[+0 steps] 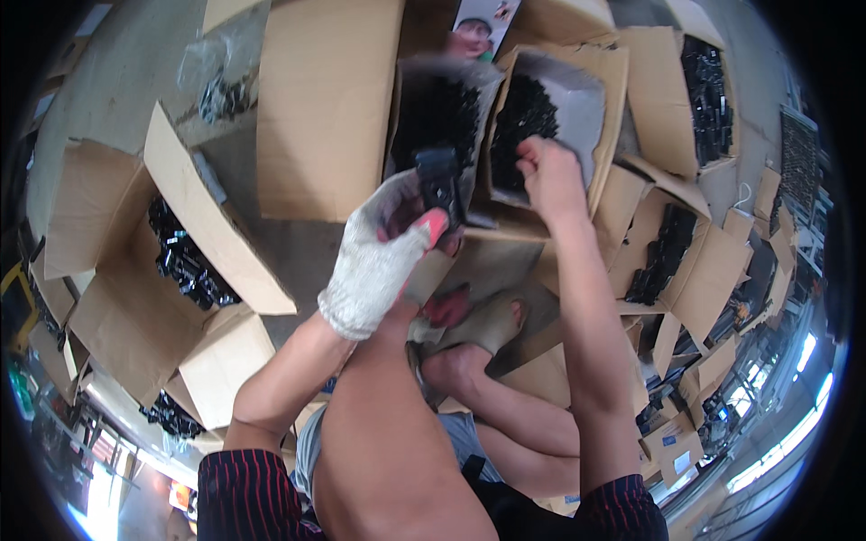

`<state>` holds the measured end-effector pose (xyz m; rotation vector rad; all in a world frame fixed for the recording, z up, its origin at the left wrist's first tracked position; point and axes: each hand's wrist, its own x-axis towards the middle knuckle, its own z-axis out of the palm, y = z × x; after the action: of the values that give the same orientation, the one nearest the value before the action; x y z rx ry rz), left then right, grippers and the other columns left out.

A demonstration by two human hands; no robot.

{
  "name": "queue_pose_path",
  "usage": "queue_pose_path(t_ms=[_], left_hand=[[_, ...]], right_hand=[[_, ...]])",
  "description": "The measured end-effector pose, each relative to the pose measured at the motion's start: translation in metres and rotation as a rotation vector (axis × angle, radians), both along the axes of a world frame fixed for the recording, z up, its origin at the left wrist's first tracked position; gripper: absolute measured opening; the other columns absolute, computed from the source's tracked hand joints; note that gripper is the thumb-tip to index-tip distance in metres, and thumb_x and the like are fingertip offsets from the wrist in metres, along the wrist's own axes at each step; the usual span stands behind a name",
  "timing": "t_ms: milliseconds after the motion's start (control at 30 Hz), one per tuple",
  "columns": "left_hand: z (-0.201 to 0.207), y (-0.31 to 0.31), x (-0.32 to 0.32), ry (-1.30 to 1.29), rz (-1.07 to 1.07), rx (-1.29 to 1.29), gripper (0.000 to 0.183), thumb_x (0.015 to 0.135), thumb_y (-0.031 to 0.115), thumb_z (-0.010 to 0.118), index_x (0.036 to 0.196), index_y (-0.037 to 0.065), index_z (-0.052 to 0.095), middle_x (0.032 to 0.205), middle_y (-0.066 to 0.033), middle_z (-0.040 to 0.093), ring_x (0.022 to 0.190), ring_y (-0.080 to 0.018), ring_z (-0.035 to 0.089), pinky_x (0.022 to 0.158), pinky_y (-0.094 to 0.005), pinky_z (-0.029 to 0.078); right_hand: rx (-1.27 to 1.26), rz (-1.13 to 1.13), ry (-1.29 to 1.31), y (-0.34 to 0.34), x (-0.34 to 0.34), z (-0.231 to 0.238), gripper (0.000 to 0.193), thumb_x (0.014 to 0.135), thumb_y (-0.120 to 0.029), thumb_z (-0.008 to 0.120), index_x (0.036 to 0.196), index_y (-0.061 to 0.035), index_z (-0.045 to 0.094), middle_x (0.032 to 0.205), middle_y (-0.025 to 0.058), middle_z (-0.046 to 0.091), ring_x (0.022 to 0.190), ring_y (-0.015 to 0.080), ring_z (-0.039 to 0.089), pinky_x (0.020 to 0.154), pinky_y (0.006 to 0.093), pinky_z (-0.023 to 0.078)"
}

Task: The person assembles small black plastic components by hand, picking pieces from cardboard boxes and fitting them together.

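My left hand (383,248), in a white knit glove with pink fingertips, grips a small black plastic part (442,185) in front of me. My bare right hand (548,167) reaches into an open cardboard box (613,81) lined with clear plastic and closes on the black parts (523,113) piled inside. A second lined box (433,104) of black parts stands just left of it. My bare knees and feet show below the hands.
Open cardboard boxes of black parts ring me: one at the left (185,257), several at the right (663,252) and one at the far right (708,95). A closed carton (320,108) lies ahead. A concrete floor (126,63) shows at upper left.
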<state>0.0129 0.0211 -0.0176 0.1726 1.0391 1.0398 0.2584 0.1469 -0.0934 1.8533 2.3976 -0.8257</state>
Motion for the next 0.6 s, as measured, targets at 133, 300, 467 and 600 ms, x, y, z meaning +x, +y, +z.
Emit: queue_pose_path(t_ms=[133,300,467,600], left_hand=[[-0.002,0.002,0.007,0.102,0.059,-0.011,0.044,0.096,0.002,0.069,0.136,-0.009,0.053,0.108,-0.0096,0.068,0.091,-0.0133,0.067,0.073,-0.0268,0.057],[-0.014,-0.006,0.012,0.2,0.069,-0.017,0.046,0.095,0.005,0.073,0.135,-0.009,0.055,0.106,-0.0092,0.069,0.082,-0.0099,0.064,0.069,-0.0263,0.056],[-0.01,-0.002,0.022,0.314,0.053,-0.018,0.047,0.091,0.007,0.077,0.131,-0.008,0.058,0.101,-0.0081,0.072,0.082,-0.0096,0.067,0.074,-0.0253,0.057],[-0.012,-0.005,0.026,0.373,0.057,0.022,0.046,0.087,0.006,0.079,0.127,-0.009,0.061,0.102,-0.0104,0.074,0.088,-0.0112,0.071,0.08,-0.0266,0.059]], right_hand=[[-0.083,-0.136,0.108,-0.003,0.003,-0.003,0.024,0.087,-0.004,0.076,0.111,-0.0035,0.072,0.09,0.0095,0.072,0.083,0.0173,0.069,0.079,0.0318,0.056],[-0.203,-0.415,0.645,-0.03,-0.022,0.045,0.019,0.093,-0.002,0.074,0.112,-0.0008,0.073,0.097,0.0045,0.073,0.09,0.0092,0.067,0.085,0.0236,0.054],[-0.145,-0.295,0.828,-0.074,-0.07,0.087,0.016,0.089,0.003,0.076,0.105,0.0,0.077,0.104,0.006,0.071,0.09,0.0104,0.07,0.076,0.0232,0.057],[-0.014,-0.362,0.721,-0.091,-0.087,0.091,0.014,0.087,0.002,0.077,0.101,-0.0003,0.076,0.097,0.0076,0.073,0.082,0.0133,0.073,0.071,0.0259,0.058]])
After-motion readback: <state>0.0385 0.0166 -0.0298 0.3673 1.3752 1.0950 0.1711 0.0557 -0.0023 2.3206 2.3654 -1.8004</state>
